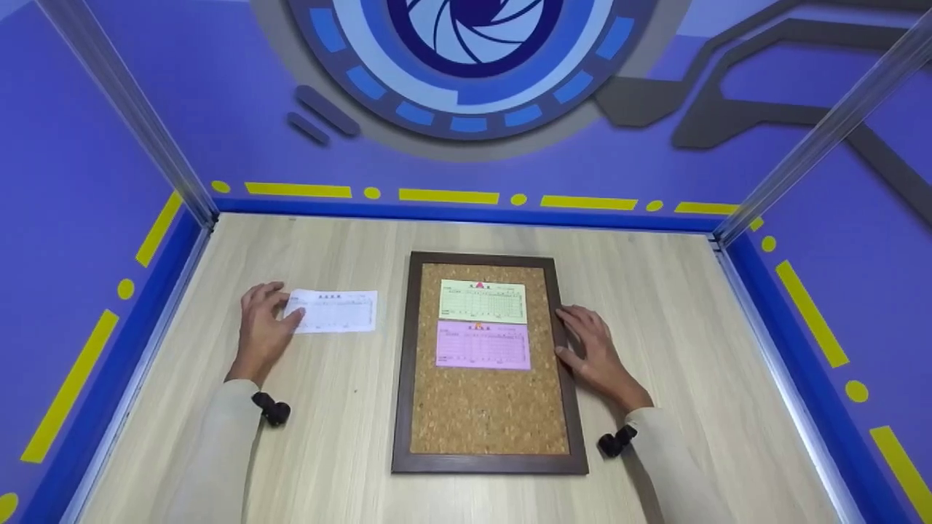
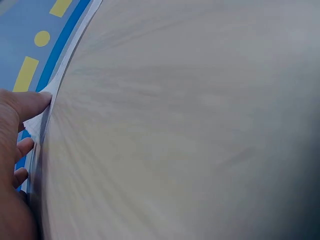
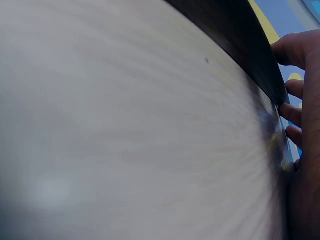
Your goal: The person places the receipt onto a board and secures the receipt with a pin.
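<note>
With thumb and fingers, my left hand [image 1: 262, 329] pinches the left end of a white printed form slip [image 1: 338, 313], left of the corkboard. In the left wrist view the thumb lies over a corner of the slip [image 2: 35, 125]. The corkboard [image 1: 488, 415] has a dark brown frame. A pale green form slip [image 1: 483, 304] under a pink pin [image 1: 480, 285] sits above a purple form slip [image 1: 483, 349] with an orange pin [image 1: 478, 327]. My right hand [image 1: 601, 356] touches the board's right side with thumb and fingertips, beside the dark frame [image 3: 235, 42].
The board lies on a pale wood table [image 1: 328, 451]. Blue-purple printed panels [image 1: 466, 167] stand along the back and both sides. Metal posts [image 1: 138, 109] rise at the back corners. Small black devices [image 1: 271, 410] are worn at both wrists.
</note>
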Motion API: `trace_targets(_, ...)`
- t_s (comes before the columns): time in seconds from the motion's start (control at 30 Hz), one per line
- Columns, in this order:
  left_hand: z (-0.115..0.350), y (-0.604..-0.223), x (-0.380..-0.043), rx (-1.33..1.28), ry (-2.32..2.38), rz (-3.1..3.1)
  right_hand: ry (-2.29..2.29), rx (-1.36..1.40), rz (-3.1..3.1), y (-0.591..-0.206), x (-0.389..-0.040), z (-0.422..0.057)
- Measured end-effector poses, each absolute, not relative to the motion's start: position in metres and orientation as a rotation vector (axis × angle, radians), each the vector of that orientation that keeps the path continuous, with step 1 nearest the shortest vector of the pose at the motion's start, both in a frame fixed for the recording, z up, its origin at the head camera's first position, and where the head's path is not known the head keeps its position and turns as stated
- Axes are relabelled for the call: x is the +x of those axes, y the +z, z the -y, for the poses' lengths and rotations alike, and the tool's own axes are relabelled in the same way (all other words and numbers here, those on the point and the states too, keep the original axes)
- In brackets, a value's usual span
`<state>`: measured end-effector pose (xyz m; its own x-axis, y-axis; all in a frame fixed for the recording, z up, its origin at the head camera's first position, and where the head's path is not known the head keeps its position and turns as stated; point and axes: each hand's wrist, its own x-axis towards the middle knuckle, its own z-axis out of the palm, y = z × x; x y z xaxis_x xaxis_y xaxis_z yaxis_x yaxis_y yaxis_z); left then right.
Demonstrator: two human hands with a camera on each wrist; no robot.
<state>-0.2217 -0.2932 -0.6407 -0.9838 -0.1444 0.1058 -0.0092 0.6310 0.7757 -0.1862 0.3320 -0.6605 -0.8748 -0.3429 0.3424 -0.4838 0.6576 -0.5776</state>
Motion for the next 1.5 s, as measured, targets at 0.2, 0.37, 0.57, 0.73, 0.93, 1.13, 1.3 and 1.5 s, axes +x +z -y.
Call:
trace_targets(0.2,0.295,-0.633,-0.22,0.117,-1.302,2.607,1.026,0.671,2.676,-0.662,-0.186,-0.331)
trace_targets(0.37,0.295,-0.624,-0.216,0.141,-1.253,2.608,1.018,0.683,2.677,-0.661,-0.187,-0.33)
trace_targets(0.57,0.293,-0.611,-0.214,0.133,-1.205,2.611,1.021,0.669,2.694,-0.66,-0.187,-0.33)
trace_targets(0.73,0.29,-0.601,-0.212,0.117,-1.215,2.634,1.017,0.661,2.706,-0.66,-0.186,-0.331)
trace_targets(0.93,0.287,-0.592,-0.209,0.1,-1.224,2.708,1.023,0.648,2.714,-0.659,-0.186,-0.332)
trace_targets(1.13,0.284,-0.58,-0.208,0.066,-1.197,2.708,1.014,0.649,2.708,-0.659,-0.186,-0.332)
trace_targets(1.3,0.28,-0.569,-0.205,0.044,-1.18,2.702,1.002,0.654,2.699,-0.66,-0.185,-0.331)
trace_targets(1.5,0.278,-0.561,-0.201,0.026,-1.163,2.692,0.996,0.637,2.721,-0.658,-0.185,-0.331)
